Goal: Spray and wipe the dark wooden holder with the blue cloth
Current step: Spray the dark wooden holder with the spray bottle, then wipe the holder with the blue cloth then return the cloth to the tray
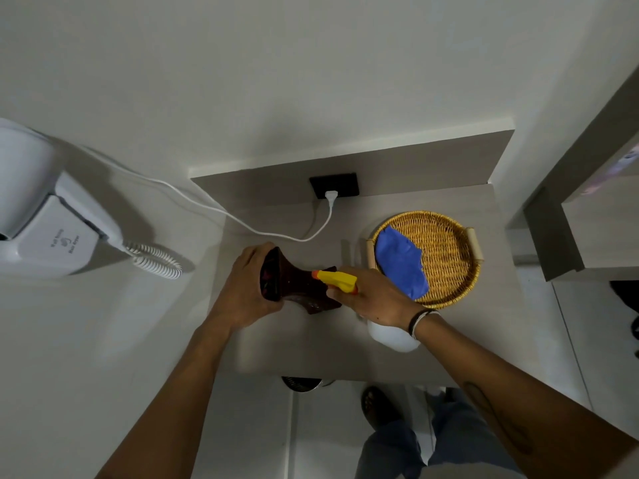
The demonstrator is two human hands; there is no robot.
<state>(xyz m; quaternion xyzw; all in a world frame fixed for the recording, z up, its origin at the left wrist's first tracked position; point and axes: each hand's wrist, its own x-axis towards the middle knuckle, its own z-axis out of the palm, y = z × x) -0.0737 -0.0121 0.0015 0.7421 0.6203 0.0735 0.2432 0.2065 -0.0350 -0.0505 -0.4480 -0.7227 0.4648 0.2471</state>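
My left hand [247, 288] grips the wide end of the dark wooden holder [297, 286], tilted on its side above the grey shelf [311, 347]. My right hand [371, 297] holds a white spray bottle [394, 337] whose yellow nozzle [337, 279] with an orange tip points at the holder's middle, almost touching it. The blue cloth [403, 262] lies crumpled in the left half of a round wicker tray [449, 250] just right of my hands.
A white wall-mounted hair dryer [52, 216] with a coiled cord hangs at the left. Its white cable [242, 224] runs across the shelf to a black socket [333, 186] at the back. A wall closes the right side. My legs show below the shelf edge.
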